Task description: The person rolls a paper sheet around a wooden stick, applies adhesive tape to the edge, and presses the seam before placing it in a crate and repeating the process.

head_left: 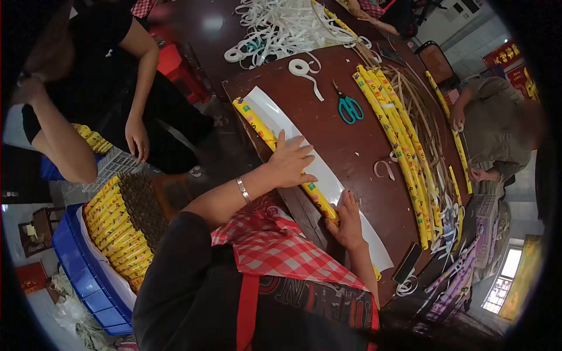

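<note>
A yellow printed roll lies along the near table edge, with a white sheet flat beside and under it. My left hand rests on the middle of the roll, fingers spread over the sheet. Farther toward the near right end, my right hand lies against the roll with its fingers stretched out across the sheet. What is inside the roll is hidden.
Green-handled scissors and a white tape roll lie beyond the sheet. Finished-looking yellow rolls are stacked rightward, near a phone. A blue crate holds several rolls. Two people stand left and right.
</note>
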`<state>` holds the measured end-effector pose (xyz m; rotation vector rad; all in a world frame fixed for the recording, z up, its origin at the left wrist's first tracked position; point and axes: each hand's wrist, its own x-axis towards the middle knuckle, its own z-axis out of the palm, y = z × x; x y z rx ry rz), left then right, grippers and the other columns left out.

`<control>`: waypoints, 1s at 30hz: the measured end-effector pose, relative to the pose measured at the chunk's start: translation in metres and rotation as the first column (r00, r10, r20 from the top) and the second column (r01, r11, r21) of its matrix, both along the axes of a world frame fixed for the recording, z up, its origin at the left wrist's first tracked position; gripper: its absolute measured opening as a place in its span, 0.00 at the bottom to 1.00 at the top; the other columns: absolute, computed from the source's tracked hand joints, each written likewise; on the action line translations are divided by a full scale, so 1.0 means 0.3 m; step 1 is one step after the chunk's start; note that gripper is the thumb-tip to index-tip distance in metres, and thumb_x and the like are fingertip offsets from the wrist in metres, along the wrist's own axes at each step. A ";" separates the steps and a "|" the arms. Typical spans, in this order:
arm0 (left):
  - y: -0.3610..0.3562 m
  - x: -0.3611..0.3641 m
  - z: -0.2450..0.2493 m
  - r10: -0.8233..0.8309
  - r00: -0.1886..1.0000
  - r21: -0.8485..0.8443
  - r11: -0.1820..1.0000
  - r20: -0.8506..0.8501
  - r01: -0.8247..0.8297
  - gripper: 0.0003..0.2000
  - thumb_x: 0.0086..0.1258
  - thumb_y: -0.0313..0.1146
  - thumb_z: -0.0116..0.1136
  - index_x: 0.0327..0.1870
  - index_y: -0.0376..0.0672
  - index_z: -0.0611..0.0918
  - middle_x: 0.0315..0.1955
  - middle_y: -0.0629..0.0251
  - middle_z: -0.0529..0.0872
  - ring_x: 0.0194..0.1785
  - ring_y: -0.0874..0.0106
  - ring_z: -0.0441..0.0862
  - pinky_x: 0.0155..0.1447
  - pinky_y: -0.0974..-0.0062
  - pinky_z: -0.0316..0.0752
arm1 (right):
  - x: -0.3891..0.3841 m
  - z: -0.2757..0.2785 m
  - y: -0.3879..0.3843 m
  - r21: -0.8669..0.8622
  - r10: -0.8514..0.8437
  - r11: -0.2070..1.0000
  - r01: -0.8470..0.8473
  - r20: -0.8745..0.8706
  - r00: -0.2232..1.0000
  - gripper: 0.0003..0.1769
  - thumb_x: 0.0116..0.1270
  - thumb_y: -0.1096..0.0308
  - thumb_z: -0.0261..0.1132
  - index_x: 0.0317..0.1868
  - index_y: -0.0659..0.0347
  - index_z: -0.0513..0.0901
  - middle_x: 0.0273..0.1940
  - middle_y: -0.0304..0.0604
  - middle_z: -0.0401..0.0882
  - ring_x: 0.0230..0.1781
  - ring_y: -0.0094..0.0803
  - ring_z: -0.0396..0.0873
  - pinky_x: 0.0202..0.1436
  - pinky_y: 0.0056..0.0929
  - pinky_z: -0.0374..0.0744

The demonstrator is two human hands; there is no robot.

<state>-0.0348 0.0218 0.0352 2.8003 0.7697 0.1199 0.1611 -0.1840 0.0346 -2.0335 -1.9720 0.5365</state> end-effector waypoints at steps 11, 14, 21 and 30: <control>0.227 -0.136 -0.007 -0.038 0.998 0.012 0.999 -0.055 0.038 0.29 0.68 0.63 0.45 0.60 0.52 0.78 0.67 0.73 0.69 0.75 0.63 0.53 0.69 0.29 0.38 | -0.004 0.009 0.003 -0.002 -0.017 1.000 0.017 -0.014 1.000 0.23 0.54 0.60 0.70 0.49 0.62 0.79 0.71 0.64 0.54 0.73 0.60 0.52 0.73 0.56 0.54; 0.291 -0.170 -0.009 0.001 0.997 0.034 0.999 -0.073 0.001 0.29 0.68 0.62 0.45 0.61 0.53 0.78 0.67 0.75 0.70 0.76 0.63 0.53 0.70 0.30 0.38 | -0.005 0.004 0.002 0.009 -0.023 1.000 0.023 -0.031 0.999 0.23 0.54 0.60 0.70 0.49 0.63 0.79 0.71 0.64 0.54 0.73 0.59 0.52 0.73 0.57 0.54; 0.389 -0.218 0.000 0.121 0.989 0.091 0.989 -0.086 -0.113 0.29 0.70 0.62 0.42 0.62 0.53 0.77 0.67 0.75 0.70 0.75 0.62 0.53 0.69 0.28 0.37 | -0.004 -0.011 -0.006 0.021 -0.019 1.000 0.019 -0.015 1.000 0.25 0.53 0.60 0.71 0.51 0.61 0.79 0.71 0.62 0.55 0.73 0.60 0.52 0.72 0.58 0.55; 0.472 -0.261 0.042 0.294 0.936 0.000 0.954 -0.195 -0.300 0.34 0.69 0.65 0.40 0.68 0.53 0.71 0.71 0.72 0.64 0.77 0.59 0.49 0.70 0.29 0.32 | 0.008 -0.035 0.001 0.009 0.005 1.000 -0.005 0.004 1.000 0.26 0.51 0.59 0.72 0.49 0.63 0.79 0.71 0.64 0.54 0.72 0.63 0.53 0.71 0.58 0.56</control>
